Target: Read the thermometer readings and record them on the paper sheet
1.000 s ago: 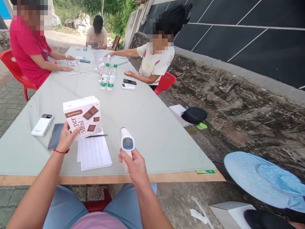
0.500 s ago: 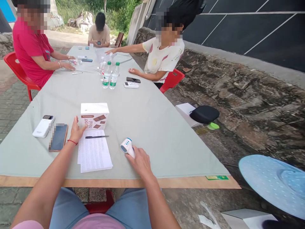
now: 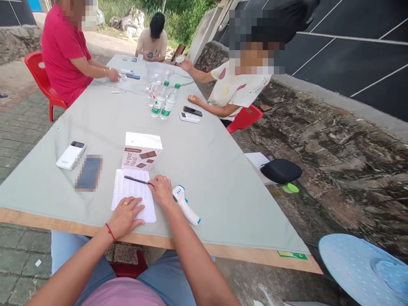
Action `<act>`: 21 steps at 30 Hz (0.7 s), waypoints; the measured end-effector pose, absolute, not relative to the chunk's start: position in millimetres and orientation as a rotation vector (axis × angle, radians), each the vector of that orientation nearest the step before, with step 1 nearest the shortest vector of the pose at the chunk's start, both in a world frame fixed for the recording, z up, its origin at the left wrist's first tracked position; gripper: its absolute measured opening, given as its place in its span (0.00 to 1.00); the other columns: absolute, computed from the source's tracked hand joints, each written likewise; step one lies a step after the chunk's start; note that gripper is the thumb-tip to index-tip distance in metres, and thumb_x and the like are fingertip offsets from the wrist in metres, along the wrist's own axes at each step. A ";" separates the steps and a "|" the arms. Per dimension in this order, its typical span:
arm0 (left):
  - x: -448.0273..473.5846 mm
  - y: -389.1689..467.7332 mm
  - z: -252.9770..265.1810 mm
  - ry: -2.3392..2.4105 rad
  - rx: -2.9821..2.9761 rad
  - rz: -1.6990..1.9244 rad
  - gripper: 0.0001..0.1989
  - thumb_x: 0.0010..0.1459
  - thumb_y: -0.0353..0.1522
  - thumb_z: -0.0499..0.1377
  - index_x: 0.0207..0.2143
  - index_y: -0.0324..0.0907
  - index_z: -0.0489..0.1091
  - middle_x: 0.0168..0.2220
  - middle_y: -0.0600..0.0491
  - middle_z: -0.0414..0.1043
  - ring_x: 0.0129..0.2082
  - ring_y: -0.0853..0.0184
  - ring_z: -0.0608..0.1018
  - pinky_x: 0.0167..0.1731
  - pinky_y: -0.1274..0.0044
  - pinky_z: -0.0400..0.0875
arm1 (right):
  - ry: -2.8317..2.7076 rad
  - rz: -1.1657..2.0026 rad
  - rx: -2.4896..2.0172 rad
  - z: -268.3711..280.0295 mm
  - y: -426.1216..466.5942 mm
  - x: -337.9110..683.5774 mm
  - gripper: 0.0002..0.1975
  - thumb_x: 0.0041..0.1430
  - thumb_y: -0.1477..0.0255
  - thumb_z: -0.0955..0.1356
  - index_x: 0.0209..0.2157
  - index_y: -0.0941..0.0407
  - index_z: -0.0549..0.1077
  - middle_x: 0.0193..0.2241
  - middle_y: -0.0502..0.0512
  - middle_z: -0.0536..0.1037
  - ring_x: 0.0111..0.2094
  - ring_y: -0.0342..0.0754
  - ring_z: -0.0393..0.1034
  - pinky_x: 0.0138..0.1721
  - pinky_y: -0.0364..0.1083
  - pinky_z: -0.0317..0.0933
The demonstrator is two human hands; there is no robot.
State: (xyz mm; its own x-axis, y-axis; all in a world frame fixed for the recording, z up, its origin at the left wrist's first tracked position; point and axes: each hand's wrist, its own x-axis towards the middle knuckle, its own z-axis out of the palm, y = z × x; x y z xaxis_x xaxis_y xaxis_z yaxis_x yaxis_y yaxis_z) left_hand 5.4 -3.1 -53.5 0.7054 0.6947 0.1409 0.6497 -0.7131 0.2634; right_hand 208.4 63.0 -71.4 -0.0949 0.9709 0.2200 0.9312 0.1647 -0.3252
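My left hand (image 3: 127, 216) lies on the lower part of the written paper sheets (image 3: 119, 195), fingers spread. At the sheets' right edge, my right hand (image 3: 162, 190) pinches the right end of a black pen (image 3: 137, 179), which lies slanted over the top of the paper. A white and blue infrared thermometer (image 3: 188, 208) rests on the table just right of my right hand, partly behind the wrist. Behind the paper stands a white and brown "Super Meal" box (image 3: 142, 151), touched by neither hand.
On the cloth-covered table (image 3: 216, 178), a white power bank (image 3: 71, 155) and a phone (image 3: 88, 173) lie left. Water bottles (image 3: 168, 102) stand farther back, near another phone (image 3: 193, 111) and power bank (image 3: 189, 117). Several people sit around; a blue hat (image 3: 360, 267) is at lower right.
My right hand has let go of the thermometer and moved left onto the pen. My left hand has left the box and come down onto the paper. The person at right has raised a hand.
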 end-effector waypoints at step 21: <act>17.5 -14.2 -43.3 1.109 2.702 0.280 0.25 0.60 0.42 0.53 0.57 0.40 0.62 0.58 0.45 0.62 0.54 0.55 0.64 0.52 0.65 0.55 | -1.059 0.815 -1.547 -93.0 -11.5 186.2 0.08 0.44 0.65 0.67 0.25 0.56 0.71 0.19 0.48 0.70 0.21 0.43 0.61 0.25 0.44 0.60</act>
